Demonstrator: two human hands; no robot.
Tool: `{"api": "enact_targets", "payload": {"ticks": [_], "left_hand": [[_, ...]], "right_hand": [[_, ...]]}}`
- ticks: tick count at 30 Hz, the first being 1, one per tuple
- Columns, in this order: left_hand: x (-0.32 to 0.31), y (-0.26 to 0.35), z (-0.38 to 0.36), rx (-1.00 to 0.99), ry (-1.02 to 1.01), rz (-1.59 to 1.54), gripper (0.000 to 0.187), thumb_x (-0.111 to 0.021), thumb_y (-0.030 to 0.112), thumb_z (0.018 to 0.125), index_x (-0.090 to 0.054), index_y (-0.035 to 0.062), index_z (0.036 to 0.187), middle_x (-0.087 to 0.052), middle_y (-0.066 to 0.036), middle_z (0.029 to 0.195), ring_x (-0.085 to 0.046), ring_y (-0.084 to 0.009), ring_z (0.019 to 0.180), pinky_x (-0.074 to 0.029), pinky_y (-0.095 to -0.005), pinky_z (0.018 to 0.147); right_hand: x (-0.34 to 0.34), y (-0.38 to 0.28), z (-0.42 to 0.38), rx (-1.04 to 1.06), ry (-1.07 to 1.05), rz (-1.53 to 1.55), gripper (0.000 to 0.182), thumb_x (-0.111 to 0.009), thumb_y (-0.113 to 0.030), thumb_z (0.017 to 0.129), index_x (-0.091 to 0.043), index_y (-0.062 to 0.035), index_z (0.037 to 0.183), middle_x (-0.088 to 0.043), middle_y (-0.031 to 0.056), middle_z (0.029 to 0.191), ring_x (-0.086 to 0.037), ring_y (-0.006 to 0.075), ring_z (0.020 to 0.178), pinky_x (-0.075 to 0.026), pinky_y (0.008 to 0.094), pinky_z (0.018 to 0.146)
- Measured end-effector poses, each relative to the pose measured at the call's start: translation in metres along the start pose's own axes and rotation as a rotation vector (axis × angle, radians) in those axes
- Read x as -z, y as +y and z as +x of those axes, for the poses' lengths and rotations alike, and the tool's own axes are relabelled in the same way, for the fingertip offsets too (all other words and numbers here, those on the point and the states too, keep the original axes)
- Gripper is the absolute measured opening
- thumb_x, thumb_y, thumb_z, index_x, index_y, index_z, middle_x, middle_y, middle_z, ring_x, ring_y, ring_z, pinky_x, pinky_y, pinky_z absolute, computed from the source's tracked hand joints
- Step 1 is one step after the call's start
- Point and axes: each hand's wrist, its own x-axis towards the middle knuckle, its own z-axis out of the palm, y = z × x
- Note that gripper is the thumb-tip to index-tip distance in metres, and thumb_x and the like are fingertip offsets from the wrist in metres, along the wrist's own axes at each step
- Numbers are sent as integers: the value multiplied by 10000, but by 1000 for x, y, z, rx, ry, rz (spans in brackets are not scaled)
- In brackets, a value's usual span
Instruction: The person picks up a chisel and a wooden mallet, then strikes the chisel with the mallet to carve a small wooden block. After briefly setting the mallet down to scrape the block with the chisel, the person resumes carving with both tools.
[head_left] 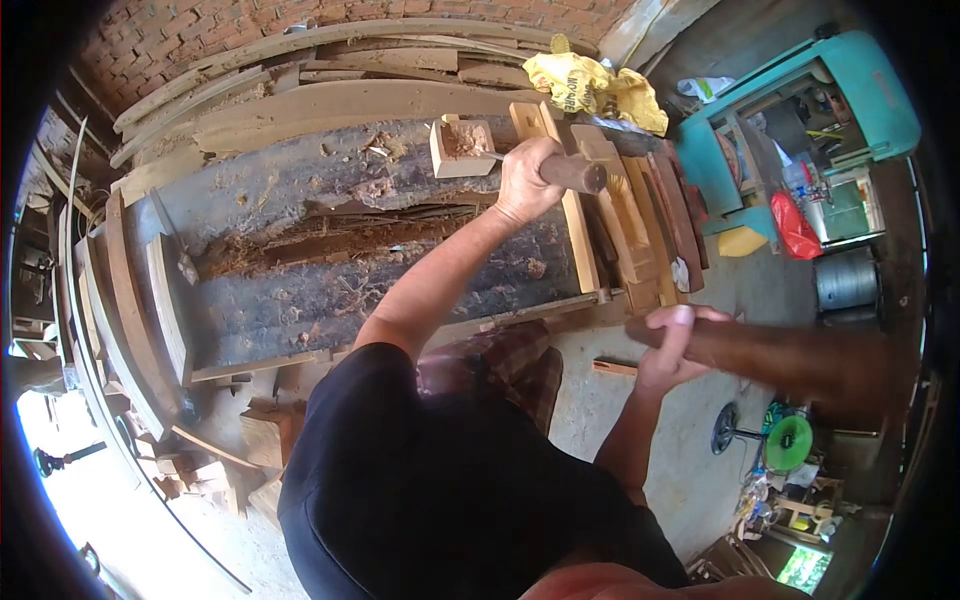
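My left hand (528, 182) is wrapped round the handle of a chisel (574, 175), whose thick wooden end sticks out to the right. On the other side of the fist, its metal blade points at a pale wooden block (462, 165). The block has a rough hollow cut in its upper side, and the blade reaches its right edge. My right hand (675, 352) grips a dark brown wooden mallet (790, 362), held out to the right, off the bench. The mallet's far end is smeared by motion.
The dark, worn bench (390, 300) has a long split strewn with shavings. Wooden pieces (625, 220) lie across its right end. A yellow bag (595, 88) is behind them. A teal machine (860, 90) stands at right, a green fan (788, 443) below. Curved boards (330, 45) line the wall.
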Motion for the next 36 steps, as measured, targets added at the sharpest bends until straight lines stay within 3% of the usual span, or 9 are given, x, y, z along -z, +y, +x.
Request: {"api": "enact_targets", "payload": {"ticks": [3, 4, 6, 14, 18, 21, 28, 33, 36], "left_hand": [[0, -1, 1, 17, 2, -14, 229, -759, 166, 740, -569, 44, 776, -601, -161, 722, -616, -368, 701, -485, -433, 637], [0, -1, 2, 30, 12, -26, 233, -758, 173, 746, -568, 42, 775, -600, -164, 721, -616, -370, 702, -486, -431, 639], [-1, -3, 2, 62, 27, -41, 236, -757, 176, 751, -566, 39, 772, -599, -169, 721, -617, -373, 704, -486, -429, 640], [-3, -12, -11, -62, 16, 47, 346, -802, 230, 770, -517, 36, 738, -561, -133, 673, -583, -310, 623, -471, -384, 576], [1, -12, -18, -93, 6, 31, 341, -813, 213, 756, -515, 48, 758, -570, -119, 683, -585, -308, 630, -474, -392, 580], [6, -16, -23, -109, 9, -5, 340, -824, 196, 741, -515, 57, 759, -577, -117, 686, -592, -296, 634, -478, -391, 582], [11, -13, -29, -122, -50, -20, 296, -811, 157, 735, -531, 64, 763, -590, -112, 707, -597, -306, 662, -480, -402, 605], [25, -11, -26, -199, -150, -29, 288, -797, 199, 741, -549, 59, 786, -600, -122, 757, -600, -320, 736, -490, -418, 644], [22, -22, -26, -162, -274, 9, 361, -827, 226, 653, -573, 46, 836, -608, -115, 806, -610, -298, 759, -506, -396, 680]], "right_hand": [[84, 91, -35, 185, 113, 107, 340, -667, -84, 863, -467, -36, 1134, -596, 137, 807, -597, 177, 616, -507, 288, 587], [95, 188, -68, -160, 237, 357, 361, -701, -125, 836, -517, -13, 1126, -644, 160, 896, -656, 207, 748, -533, 300, 679], [7, 84, -66, -34, -348, -683, 386, -730, -155, 810, -549, 19, 1104, -670, 149, 974, -668, 211, 860, -532, 314, 758], [13, 4, -28, -277, 154, -324, 325, -700, -75, 824, -562, 51, 1091, -654, 123, 880, -631, 237, 834, -504, 354, 770], [24, 107, -79, 27, -253, -597, 344, -711, -89, 800, -555, 39, 1078, -647, 113, 858, -632, 253, 788, -503, 347, 741], [12, 70, -83, -217, -224, -538, 376, -729, -112, 788, -554, 42, 1083, -650, 127, 895, -634, 256, 800, -504, 350, 753], [20, 57, -68, -149, 91, -170, 168, -622, -26, 873, -521, -72, 998, -596, 62, 869, -561, 107, 652, -436, 250, 582], [23, 90, -96, -171, -426, -529, 324, -686, -71, 834, -518, 1, 1101, -586, 40, 849, -562, 107, 728, -449, 262, 645], [20, 63, -90, -288, -304, -420, 430, -747, -150, 791, -536, 53, 1105, -637, 112, 956, -628, 221, 842, -504, 357, 773]]}}
